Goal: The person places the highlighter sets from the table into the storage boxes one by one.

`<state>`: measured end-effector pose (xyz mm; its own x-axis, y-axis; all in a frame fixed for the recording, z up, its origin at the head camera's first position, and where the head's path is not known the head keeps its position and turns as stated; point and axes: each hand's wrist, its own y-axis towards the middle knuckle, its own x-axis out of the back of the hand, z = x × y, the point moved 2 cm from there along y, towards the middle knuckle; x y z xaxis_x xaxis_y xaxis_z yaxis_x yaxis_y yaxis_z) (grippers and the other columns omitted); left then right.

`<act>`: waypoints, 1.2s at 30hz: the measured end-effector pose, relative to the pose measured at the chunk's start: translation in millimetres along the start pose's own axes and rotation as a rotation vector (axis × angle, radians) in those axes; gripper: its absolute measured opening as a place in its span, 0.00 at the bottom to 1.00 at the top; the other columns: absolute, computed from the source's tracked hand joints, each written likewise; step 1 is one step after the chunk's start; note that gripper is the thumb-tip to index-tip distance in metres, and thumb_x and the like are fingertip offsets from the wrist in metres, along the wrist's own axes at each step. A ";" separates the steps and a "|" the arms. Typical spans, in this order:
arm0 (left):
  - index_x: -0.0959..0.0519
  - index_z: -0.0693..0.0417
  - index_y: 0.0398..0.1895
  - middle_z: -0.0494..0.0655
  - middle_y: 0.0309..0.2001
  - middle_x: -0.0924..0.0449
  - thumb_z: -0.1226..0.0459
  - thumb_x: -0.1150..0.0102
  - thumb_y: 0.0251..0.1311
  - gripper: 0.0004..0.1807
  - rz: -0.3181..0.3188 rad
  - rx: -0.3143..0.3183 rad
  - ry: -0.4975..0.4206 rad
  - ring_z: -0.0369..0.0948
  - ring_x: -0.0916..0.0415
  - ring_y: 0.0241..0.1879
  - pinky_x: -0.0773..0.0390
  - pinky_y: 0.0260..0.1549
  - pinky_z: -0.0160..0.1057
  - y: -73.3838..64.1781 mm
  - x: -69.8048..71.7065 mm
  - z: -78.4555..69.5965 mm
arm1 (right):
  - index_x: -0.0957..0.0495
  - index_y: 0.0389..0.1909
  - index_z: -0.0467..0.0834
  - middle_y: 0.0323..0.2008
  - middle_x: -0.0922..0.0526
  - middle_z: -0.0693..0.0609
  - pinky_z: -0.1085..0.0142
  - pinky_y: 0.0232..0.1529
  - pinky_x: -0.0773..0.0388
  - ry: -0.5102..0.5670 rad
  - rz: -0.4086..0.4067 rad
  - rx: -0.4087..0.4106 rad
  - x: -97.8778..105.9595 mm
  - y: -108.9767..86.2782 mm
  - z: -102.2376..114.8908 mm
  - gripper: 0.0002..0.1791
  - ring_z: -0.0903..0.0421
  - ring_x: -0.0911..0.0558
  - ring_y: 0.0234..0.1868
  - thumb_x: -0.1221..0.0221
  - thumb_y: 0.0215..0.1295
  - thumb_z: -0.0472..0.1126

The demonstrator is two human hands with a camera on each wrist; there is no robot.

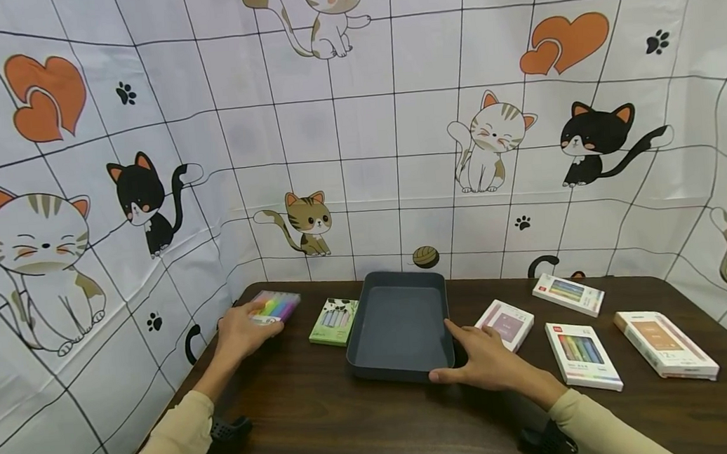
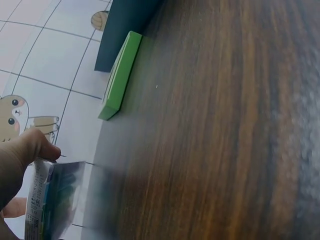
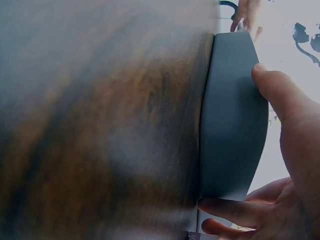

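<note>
In the head view my left hand [image 1: 242,332] grips a clear-fronted pack of rainbow-coloured pieces [image 1: 276,306] at the table's far left. The left wrist view shows the pack [image 2: 60,195] tilted, with thumb and fingers at its edge. A dark grey rectangular tray [image 1: 402,323] stands mid-table with nothing in it. My right hand [image 1: 483,357] holds the tray's near right corner, the thumb on its near side and the fingers along its right side. The right wrist view shows the tray wall [image 3: 232,120] resting on the wood.
A green box [image 1: 334,321] lies just left of the tray. To the right are a box with a mauve panel [image 1: 505,324], two boxes picturing coloured sticks [image 1: 583,354] [image 1: 569,294] and a box with an orange panel [image 1: 666,345]. A cat-print curtain [image 1: 369,128] hangs behind the brown table [image 1: 327,433].
</note>
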<state>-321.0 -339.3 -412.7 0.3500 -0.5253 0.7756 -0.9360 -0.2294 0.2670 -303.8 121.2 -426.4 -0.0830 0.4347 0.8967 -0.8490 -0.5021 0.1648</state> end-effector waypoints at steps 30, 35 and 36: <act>0.21 0.63 0.64 0.66 0.63 0.30 0.51 0.25 0.51 0.39 -0.127 -0.126 -0.143 0.60 0.33 0.58 0.31 0.52 0.58 -7.0 0.9 -39.9 | 0.40 0.75 0.30 0.65 0.25 0.36 0.29 0.64 0.52 0.012 0.011 -0.011 1.4 -1.1 1.4 0.63 0.37 0.30 0.67 0.34 0.54 0.74; 0.20 0.62 0.62 0.64 0.63 0.31 0.51 0.24 0.49 0.38 -0.135 -0.143 -0.178 0.58 0.34 0.59 0.32 0.54 0.57 -9.4 -3.9 -49.9 | 0.40 0.75 0.30 0.64 0.25 0.36 0.28 0.64 0.52 0.007 0.015 -0.008 1.6 -0.9 1.5 0.63 0.37 0.30 0.67 0.34 0.54 0.74; 0.19 0.62 0.61 0.64 0.63 0.31 0.51 0.24 0.48 0.38 -0.135 -0.144 -0.186 0.58 0.34 0.59 0.31 0.54 0.57 -9.9 -5.0 -52.3 | 0.40 0.75 0.30 0.64 0.25 0.36 0.28 0.64 0.52 0.007 0.017 -0.008 1.8 -0.9 1.7 0.63 0.37 0.30 0.67 0.34 0.54 0.74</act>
<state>-315.4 -291.5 -389.3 0.4607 -0.6422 0.6127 -0.8713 -0.1958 0.4500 -302.2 121.1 -424.2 -0.1011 0.4319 0.8962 -0.8514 -0.5036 0.1466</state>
